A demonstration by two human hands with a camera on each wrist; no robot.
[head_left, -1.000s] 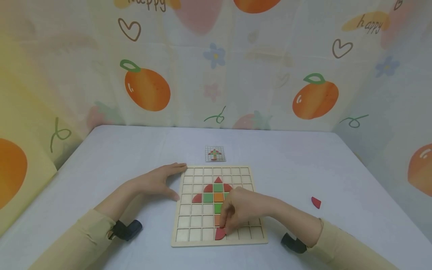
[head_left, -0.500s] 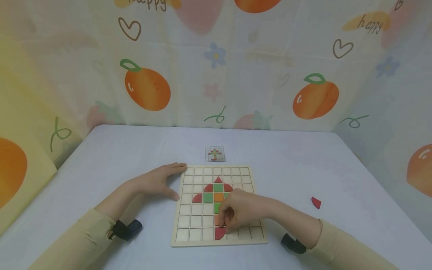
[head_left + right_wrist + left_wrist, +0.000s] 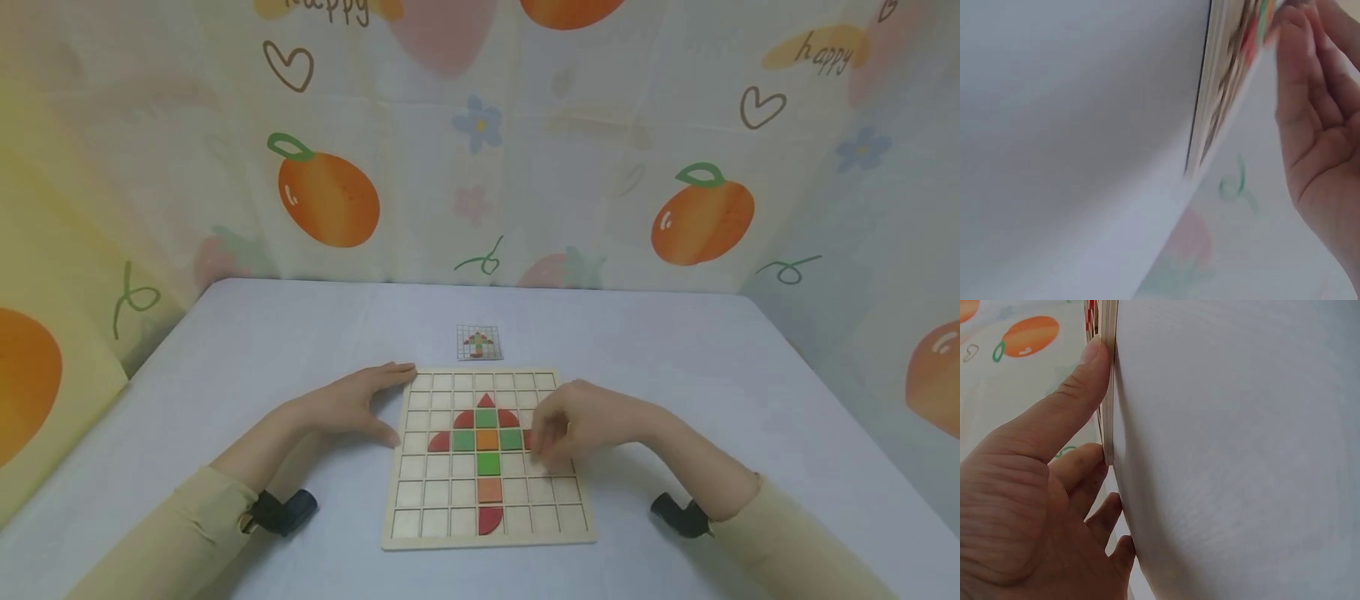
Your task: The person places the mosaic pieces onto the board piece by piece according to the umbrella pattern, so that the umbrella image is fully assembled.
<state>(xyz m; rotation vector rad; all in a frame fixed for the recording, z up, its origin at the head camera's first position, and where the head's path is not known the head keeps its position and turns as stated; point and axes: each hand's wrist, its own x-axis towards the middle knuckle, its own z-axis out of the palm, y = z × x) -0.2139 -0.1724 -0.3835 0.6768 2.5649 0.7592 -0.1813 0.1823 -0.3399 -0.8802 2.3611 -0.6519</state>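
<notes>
A wooden grid board (image 3: pixel 444 523) lies on the table in the head view. Set in its cells are a red triangle (image 3: pixel 486 401), red quarter-rounds, green squares and two orange squares, one orange square (image 3: pixel 487 439) near the centre. A red quarter-round piece (image 3: pixel 491 521) sits in the bottom row. My left hand (image 3: pixel 341 407) rests along the board's left edge, thumb and fingers touching it. Over the right part of the board hovers my right hand (image 3: pixel 581 421), blurred, fingers loosely bent, no piece visible in them. It partly covers a red piece (image 3: pixel 528 439).
Behind the board lies a small pattern card (image 3: pixel 479 342) with a similar coloured figure. White cloth covers the table (image 3: pixel 337 325). A printed curtain (image 3: pixel 570 167) hangs behind it. Black wrist cameras (image 3: pixel 283 512) sit on both forearms.
My right hand has left the bottom red quarter-round and moved up and to the right. The loose red piece on the right is now hidden behind the right forearm. The left hand stays put.
</notes>
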